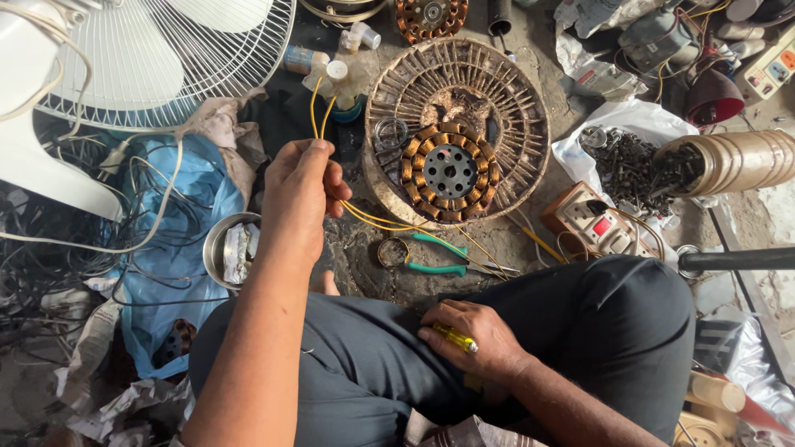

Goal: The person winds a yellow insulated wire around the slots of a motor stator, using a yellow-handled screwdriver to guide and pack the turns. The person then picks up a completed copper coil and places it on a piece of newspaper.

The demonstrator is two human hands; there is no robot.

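Note:
My left hand [300, 197] is raised over the floor, pinching two thin yellow wires [319, 112] that run up from the fingers and back down toward the copper-wound stator [448, 171]. The stator sits inside a round, dirty slatted motor housing [457, 128]. My right hand [476, 341] rests on my dark-trousered thigh, closed around a small yellow-handled screwdriver [457, 339]. Green-handled pliers [431, 255] lie on the floor between my hands.
A white fan guard [166, 58] stands at top left above tangled cables and a blue plastic sheet [178, 248]. A small steel bowl [222, 248] sits by my left wrist. A switch box [596, 225], a bag of screws [629, 161] and a tipped jar [737, 161] lie to the right.

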